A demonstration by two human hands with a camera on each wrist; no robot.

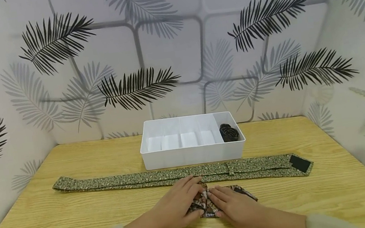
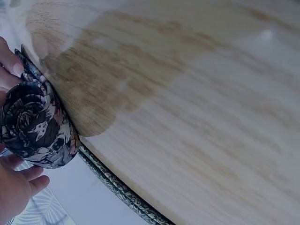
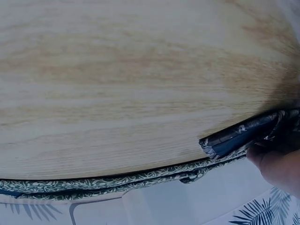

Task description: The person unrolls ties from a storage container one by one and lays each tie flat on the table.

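A dark floral necktie (image 2: 44, 124), part rolled into a coil and part flat, lies near the front of the table. My left hand (image 1: 177, 208) holds the coil, fingers at its far side and thumb at its near side. Its spiral end shows in the left wrist view. The right hand (image 1: 240, 207) rests on the flat part with fairly straight fingers, right beside the roll. Past that hand, the tie's dark-backed end (image 3: 229, 140) sticks out. Behind both hands a green patterned necktie (image 1: 183, 173) stretches lengthwise across the table, its black-backed tip to the right.
At the back stands a white divided box (image 1: 192, 155). Its rightmost compartment contains a dark rolled necktie (image 1: 229, 133). The wooden table (image 1: 95, 212) meets a leaf-patterned backdrop (image 1: 171, 47) behind and at the sides.
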